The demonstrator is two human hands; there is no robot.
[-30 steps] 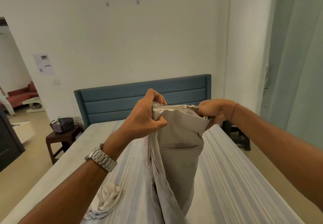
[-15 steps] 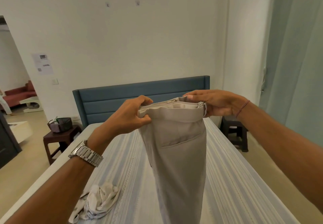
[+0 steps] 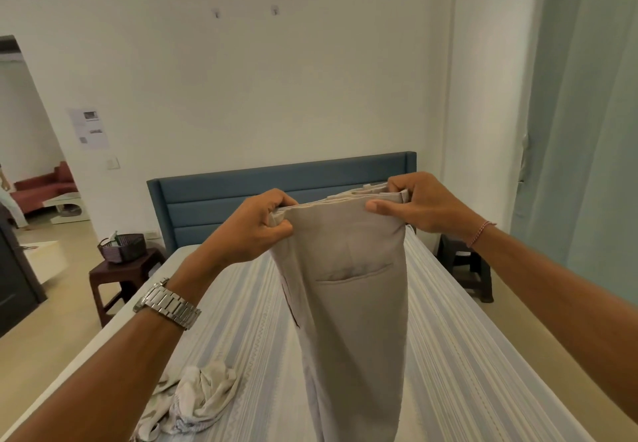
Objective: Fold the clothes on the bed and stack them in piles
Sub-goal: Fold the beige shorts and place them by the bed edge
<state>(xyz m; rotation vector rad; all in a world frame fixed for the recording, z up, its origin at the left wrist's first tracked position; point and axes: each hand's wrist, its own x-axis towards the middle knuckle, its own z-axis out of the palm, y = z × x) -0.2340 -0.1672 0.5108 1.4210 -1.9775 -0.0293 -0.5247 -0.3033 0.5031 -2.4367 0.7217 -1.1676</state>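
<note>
A pair of beige trousers (image 3: 352,307) hangs upright in front of me over the bed, its back pocket facing me. My left hand (image 3: 253,227) pinches the left end of the waistband and my right hand (image 3: 419,205) grips the right end, holding the band stretched flat between them. The legs drop straight down out of the bottom of the view. A crumpled cream garment (image 3: 196,396) lies on the bed at lower left, below my left forearm.
The bed (image 3: 466,355) has a striped pale-blue sheet and a blue headboard (image 3: 221,200). A dark side table with a basket (image 3: 121,248) stands left of the bed, a dark stool (image 3: 466,269) to its right. A curtain (image 3: 587,130) hangs at right.
My hands have moved apart along the waistband, pulling it out straight and level. The bunched trousers now hang flat and smooth.
</note>
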